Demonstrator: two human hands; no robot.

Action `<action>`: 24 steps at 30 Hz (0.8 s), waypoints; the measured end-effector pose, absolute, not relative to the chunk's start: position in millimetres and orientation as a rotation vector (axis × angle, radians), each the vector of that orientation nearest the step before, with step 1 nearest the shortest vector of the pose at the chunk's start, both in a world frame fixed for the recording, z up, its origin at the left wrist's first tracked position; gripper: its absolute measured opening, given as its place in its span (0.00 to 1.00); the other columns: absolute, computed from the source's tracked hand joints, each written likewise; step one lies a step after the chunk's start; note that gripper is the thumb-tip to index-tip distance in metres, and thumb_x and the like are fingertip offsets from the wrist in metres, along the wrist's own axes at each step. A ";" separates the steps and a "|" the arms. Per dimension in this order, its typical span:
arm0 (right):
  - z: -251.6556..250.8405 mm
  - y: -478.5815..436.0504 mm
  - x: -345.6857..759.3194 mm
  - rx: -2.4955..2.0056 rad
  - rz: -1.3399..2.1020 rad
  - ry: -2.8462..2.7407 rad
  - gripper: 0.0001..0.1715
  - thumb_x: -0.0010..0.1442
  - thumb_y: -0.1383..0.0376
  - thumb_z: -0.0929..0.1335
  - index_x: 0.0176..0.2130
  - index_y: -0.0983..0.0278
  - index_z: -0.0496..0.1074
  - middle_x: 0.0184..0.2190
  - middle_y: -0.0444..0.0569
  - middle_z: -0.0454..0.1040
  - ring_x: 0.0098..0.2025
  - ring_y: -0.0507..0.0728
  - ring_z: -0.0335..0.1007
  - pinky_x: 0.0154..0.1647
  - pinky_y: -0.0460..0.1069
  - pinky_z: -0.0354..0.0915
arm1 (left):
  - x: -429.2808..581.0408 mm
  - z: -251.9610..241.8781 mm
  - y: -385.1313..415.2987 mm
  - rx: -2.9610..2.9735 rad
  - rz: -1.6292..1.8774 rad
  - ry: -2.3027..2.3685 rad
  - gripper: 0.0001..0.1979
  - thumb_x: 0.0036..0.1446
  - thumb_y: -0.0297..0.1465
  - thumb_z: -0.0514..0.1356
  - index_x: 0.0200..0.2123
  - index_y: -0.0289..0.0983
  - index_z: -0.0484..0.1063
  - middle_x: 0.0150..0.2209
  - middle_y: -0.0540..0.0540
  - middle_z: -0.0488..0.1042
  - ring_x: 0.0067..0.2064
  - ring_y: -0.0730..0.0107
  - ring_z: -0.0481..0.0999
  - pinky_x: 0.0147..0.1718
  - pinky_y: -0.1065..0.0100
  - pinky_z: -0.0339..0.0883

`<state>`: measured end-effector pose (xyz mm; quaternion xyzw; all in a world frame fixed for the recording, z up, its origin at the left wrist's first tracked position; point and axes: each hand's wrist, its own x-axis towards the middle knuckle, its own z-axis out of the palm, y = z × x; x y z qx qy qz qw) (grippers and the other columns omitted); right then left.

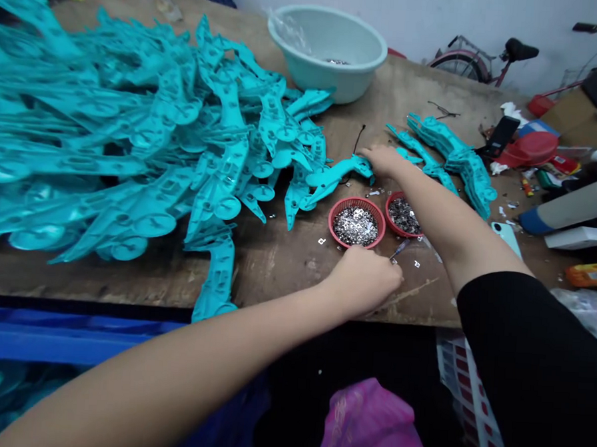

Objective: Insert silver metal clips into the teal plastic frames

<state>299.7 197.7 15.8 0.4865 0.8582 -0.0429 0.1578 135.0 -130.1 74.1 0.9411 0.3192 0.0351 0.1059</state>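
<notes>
At the end of a teal plastic part (333, 176), my right hand (382, 162) has its fingers closed round the tip. The part lies beside the big pile of similar pieces. My left hand (364, 279) is a fist, low over the table near its front edge. Its fingers face away, so what it holds is hidden. A thin pen-like tool (400, 249) shows just past its knuckles; I cannot tell whether the hand touches it. Behind the fist stands a red basket (331, 230) of small metal clips. A second red basket (389, 221) with metal pieces is partly covered by my right forearm.
A large pile of teal parts (134, 121) covers the table's left side. Behind it stands a pale green basin (336, 79). More teal parts (462, 159) are stacked to the right, near a phone (506, 238) and clutter. Loose clips (322, 241) dot the wooden table (286, 276).
</notes>
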 end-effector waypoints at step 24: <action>143.9 -118.6 401.9 1.987 -2.123 2.381 0.40 0.62 0.38 0.92 0.54 0.54 0.76 0.43 0.48 0.88 0.43 0.66 0.86 0.51 0.63 0.86 | 143.7 88.4 -168.1 2.450 0.519 1.020 0.21 0.86 0.50 0.69 0.59 0.38 0.83 0.52 0.36 0.94 0.52 0.46 0.96 0.45 0.56 0.80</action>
